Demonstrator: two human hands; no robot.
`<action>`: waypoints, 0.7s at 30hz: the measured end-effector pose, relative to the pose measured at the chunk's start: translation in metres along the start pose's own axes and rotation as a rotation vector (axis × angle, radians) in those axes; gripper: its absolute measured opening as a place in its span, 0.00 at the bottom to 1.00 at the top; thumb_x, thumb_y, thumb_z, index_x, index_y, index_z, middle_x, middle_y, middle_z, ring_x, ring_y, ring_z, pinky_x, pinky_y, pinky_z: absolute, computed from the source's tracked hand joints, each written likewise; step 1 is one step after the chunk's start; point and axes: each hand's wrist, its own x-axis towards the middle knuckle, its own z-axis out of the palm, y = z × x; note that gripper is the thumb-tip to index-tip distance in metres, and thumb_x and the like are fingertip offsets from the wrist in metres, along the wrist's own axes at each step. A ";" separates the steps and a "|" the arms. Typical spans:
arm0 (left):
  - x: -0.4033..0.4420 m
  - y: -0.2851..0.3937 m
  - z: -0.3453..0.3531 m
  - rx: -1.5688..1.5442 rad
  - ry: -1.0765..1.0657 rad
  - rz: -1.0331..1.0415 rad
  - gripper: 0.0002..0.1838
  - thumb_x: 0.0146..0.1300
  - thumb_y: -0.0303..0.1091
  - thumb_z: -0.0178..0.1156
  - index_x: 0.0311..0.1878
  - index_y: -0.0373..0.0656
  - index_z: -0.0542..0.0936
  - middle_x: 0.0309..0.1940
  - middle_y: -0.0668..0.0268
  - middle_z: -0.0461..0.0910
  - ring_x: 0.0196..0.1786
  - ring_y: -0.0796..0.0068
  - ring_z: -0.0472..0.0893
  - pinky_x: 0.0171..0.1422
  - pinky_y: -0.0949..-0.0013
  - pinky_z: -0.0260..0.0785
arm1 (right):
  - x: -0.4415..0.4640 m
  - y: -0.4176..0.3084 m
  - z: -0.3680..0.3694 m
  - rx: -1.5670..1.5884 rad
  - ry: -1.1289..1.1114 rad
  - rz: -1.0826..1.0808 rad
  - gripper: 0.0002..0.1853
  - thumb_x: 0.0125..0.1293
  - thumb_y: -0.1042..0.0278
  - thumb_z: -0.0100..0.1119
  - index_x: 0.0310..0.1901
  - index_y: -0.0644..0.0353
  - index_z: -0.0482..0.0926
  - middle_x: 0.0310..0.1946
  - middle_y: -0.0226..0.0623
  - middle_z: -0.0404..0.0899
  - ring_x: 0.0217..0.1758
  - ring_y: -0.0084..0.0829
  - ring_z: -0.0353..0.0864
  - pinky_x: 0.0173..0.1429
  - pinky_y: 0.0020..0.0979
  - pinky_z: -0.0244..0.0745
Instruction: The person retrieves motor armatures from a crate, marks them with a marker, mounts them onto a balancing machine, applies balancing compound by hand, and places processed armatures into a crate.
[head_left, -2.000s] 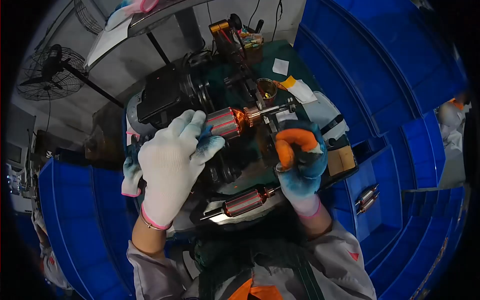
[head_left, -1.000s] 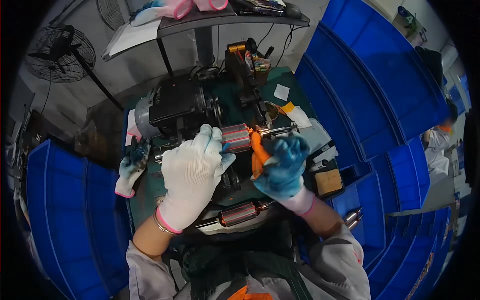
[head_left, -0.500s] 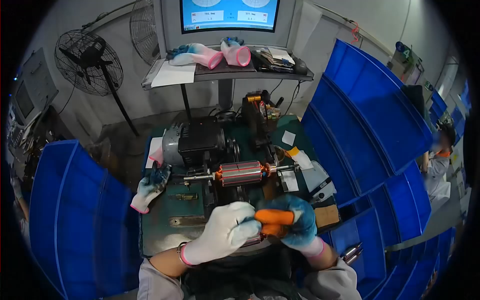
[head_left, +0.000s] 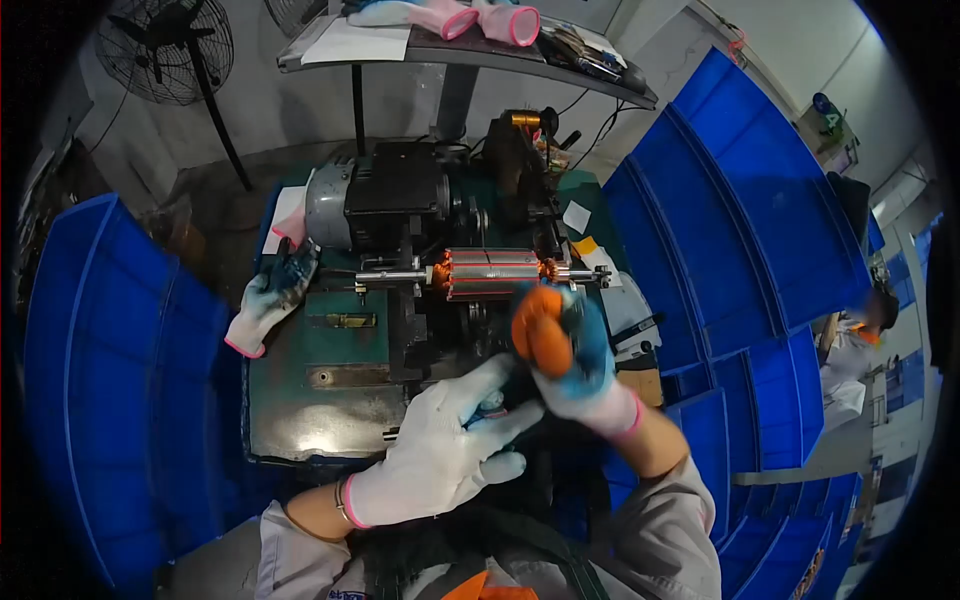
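An armature [head_left: 492, 272] with a striped steel core and copper windings lies level across the supports of a bench machine. My left hand [head_left: 440, 445], in a white glove, is spread below it at the bench's front edge, fingers apart and nothing visibly gripped. A short metal shaft end [head_left: 391, 434] pokes out beside that hand, the rest being hidden. Just under the armature's right end is my right hand [head_left: 570, 350], in a blue and white glove with orange finger covers. Its fingers are curled; whatever they may hold is hidden.
A dark motor [head_left: 395, 195] stands behind the armature. A used glove [head_left: 270, 300] lies on the bench's left side. Blue bins [head_left: 130, 390] flank the left, and more blue bins [head_left: 740, 220] rise at the right. Gloves [head_left: 508, 20] rest on the shelf above. Another person [head_left: 850, 350] is far right.
My hands have come apart: the right has risen toward the armature, and the left has opened its fingers. The camera view has tilted down, so the screen has mostly left the picture.
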 end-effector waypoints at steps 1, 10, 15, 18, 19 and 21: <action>0.000 -0.001 0.001 -0.053 0.032 -0.068 0.28 0.46 0.42 0.65 0.52 0.45 0.72 0.50 0.52 0.68 0.43 0.54 0.73 0.45 0.58 0.66 | 0.016 0.012 0.005 -0.100 0.106 -0.061 0.06 0.52 0.78 0.58 0.33 0.65 0.73 0.34 0.40 0.76 0.39 0.37 0.77 0.45 0.30 0.72; -0.013 -0.033 0.036 -0.035 0.365 -0.209 0.33 0.45 0.39 0.64 0.55 0.36 0.69 0.55 0.42 0.65 0.48 0.49 0.74 0.49 0.60 0.69 | 0.087 0.035 0.022 -0.036 -0.286 0.290 0.07 0.60 0.77 0.55 0.39 0.64 0.79 0.36 0.34 0.76 0.40 0.23 0.75 0.46 0.21 0.68; 0.000 -0.045 0.034 0.069 0.315 -0.195 0.33 0.49 0.41 0.62 0.55 0.33 0.67 0.56 0.40 0.64 0.40 0.52 0.77 0.39 0.64 0.72 | 0.092 0.021 0.019 0.167 -0.257 0.403 0.13 0.56 0.84 0.55 0.43 0.63 0.78 0.27 0.38 0.74 0.30 0.23 0.75 0.40 0.19 0.71; 0.000 -0.050 0.036 0.128 0.389 -0.135 0.31 0.51 0.45 0.60 0.52 0.32 0.69 0.55 0.44 0.67 0.25 0.66 0.76 0.28 0.69 0.70 | 0.091 0.025 0.016 0.071 -0.305 0.392 0.13 0.56 0.80 0.58 0.45 0.62 0.78 0.32 0.34 0.77 0.38 0.21 0.76 0.44 0.18 0.70; 0.000 -0.051 0.036 0.127 0.385 -0.137 0.31 0.51 0.45 0.60 0.52 0.32 0.69 0.55 0.44 0.67 0.25 0.66 0.76 0.28 0.69 0.70 | 0.091 0.023 0.016 -0.208 -0.358 0.288 0.13 0.56 0.78 0.59 0.45 0.62 0.78 0.35 0.32 0.78 0.40 0.21 0.76 0.45 0.18 0.69; 0.001 -0.053 0.037 0.119 0.422 -0.102 0.30 0.51 0.45 0.60 0.52 0.32 0.70 0.55 0.44 0.67 0.25 0.67 0.76 0.28 0.69 0.70 | 0.086 0.029 0.020 -0.101 -0.242 0.329 0.13 0.56 0.78 0.59 0.44 0.62 0.78 0.36 0.32 0.78 0.40 0.21 0.76 0.45 0.18 0.69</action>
